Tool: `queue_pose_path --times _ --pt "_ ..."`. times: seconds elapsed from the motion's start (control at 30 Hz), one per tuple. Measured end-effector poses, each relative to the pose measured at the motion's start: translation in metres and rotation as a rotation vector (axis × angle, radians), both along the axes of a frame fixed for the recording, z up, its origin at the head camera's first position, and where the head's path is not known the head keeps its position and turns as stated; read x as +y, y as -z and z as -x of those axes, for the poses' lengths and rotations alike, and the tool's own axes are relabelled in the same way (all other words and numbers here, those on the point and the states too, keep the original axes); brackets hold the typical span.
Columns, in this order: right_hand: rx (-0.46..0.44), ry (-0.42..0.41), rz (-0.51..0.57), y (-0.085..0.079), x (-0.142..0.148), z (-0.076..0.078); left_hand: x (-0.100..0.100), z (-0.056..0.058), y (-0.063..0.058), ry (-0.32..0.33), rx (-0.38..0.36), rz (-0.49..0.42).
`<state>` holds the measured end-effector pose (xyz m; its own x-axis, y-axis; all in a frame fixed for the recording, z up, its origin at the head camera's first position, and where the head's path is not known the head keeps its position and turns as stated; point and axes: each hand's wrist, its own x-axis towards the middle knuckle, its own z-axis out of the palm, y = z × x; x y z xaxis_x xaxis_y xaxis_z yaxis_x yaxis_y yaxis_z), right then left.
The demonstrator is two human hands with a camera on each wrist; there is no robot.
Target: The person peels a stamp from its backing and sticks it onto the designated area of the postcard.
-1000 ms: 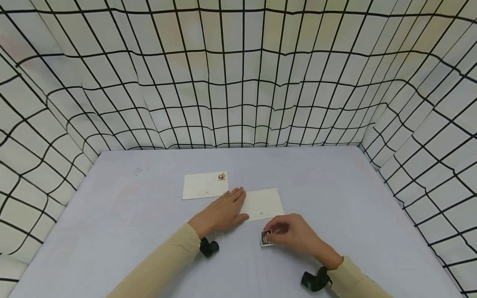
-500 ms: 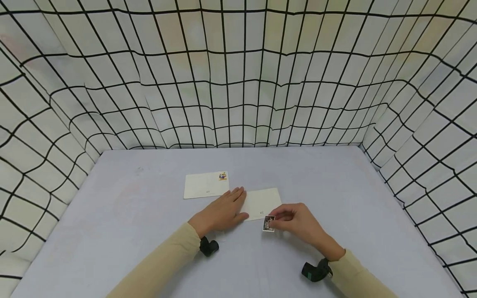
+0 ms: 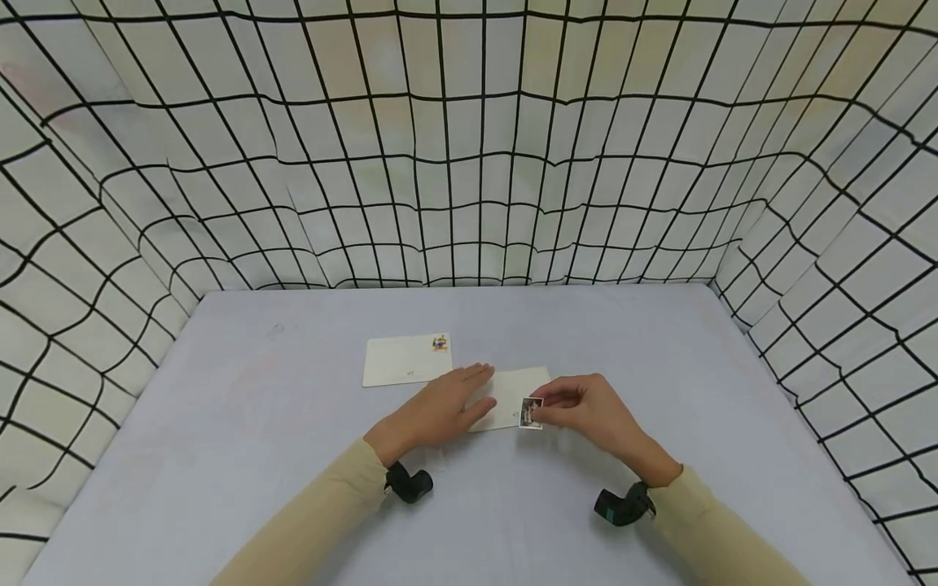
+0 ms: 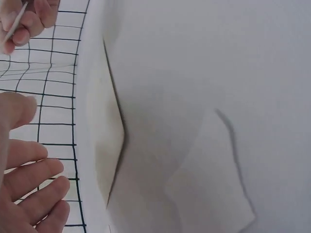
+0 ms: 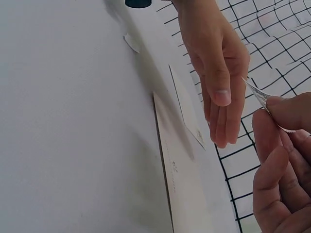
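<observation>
My right hand [image 3: 597,415] pinches a small stamp [image 3: 531,413] with a dark picture and white border between thumb and fingers. In the right wrist view the stamp [image 5: 260,94] looks thin and slightly curved. It is held over the lower right part of a cream card [image 3: 516,387], which bears a small printed mark. My left hand [image 3: 436,409], fingers straight, is over that card's left side; the right wrist view shows this hand [image 5: 218,73] raised off it. A second cream card [image 3: 399,362], with a colourful stamp [image 3: 440,343] in its upper right corner, lies to the left.
A small pale piece of paper [image 4: 214,189] lies on the white tabletop [image 3: 242,439], near my left wrist. Black netting [image 3: 479,207] over white walls encloses the table at the back and sides. A black camera is strapped on each wrist.
My right hand has carried the stamp forward, from in front of the near card to over its lower right part. My left hand has lifted a little off that card.
</observation>
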<state>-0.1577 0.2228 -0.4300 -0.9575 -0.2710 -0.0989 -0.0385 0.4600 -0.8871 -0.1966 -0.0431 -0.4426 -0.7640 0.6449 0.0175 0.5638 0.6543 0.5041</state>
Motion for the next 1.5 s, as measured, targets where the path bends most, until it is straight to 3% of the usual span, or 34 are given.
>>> queue_pose_path --times 0.23,0.5,0.67,0.93,1.07,1.27,1.5 --pt "-0.003 0.007 -0.002 -0.006 0.001 0.006 0.005 -0.008 -0.002 -0.088 -0.176 -0.302" --pt "0.025 -0.022 0.005 -0.007 -0.003 0.006 0.015 -0.019 -0.002 -0.137 -0.438 -0.549" --pt "0.002 -0.037 0.032 -0.005 -0.008 0.006 0.019 -0.02 -0.002 -0.184 -0.495 -0.587" --pt "0.042 -0.051 0.021 0.0 -0.01 0.003 0.022 -0.022 0.003 -0.197 -0.476 -0.594" --pt "0.192 -0.058 0.0 -0.001 -0.008 0.0 0.022 -0.021 0.004 -0.219 -0.467 -0.59" --pt "0.527 -0.098 -0.095 -0.002 -0.006 -0.004 0.021 -0.021 0.005 -0.225 -0.49 -0.573" --pt "0.796 -0.323 -0.132 0.0 -0.007 -0.002 0.017 -0.02 0.006 -0.237 -0.523 -0.577"
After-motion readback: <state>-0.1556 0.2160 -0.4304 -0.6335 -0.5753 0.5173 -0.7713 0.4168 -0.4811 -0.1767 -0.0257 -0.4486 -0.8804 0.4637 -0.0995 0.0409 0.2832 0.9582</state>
